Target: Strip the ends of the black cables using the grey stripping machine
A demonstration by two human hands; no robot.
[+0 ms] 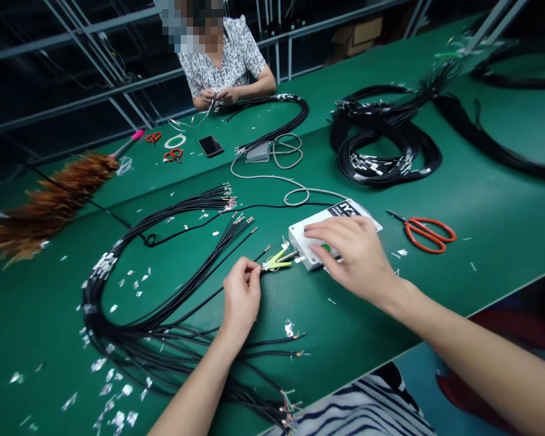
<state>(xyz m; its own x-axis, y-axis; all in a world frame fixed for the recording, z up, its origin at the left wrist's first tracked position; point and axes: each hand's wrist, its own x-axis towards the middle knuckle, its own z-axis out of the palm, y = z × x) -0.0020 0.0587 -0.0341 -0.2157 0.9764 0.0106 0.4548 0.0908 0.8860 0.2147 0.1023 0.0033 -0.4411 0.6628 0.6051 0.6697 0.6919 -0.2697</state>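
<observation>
My left hand [241,297] is closed in a pinch on a black cable, its fingertips hiding the pinched part. Right beyond those fingertips are yellow-green prongs [279,261] on a metal shaft that comes out of a white box [303,239]. Over this box lies my right hand [356,257], fingers stretched out and thumb apart, holding nothing. A green button [326,247] shows between thumb and fingers. A curved bundle of black cables [93,303] lies around my left forearm, with bared, coppery wire ends.
Orange-handled scissors [429,235] lie right of the box. Coiled black cables [390,145] sit farther back. A grey cord [263,177] runs to a small grey box [258,152]. Across the table a co-worker [227,60] handles thin wires. Foil scraps [118,418] and a feather duster [59,194] are at left.
</observation>
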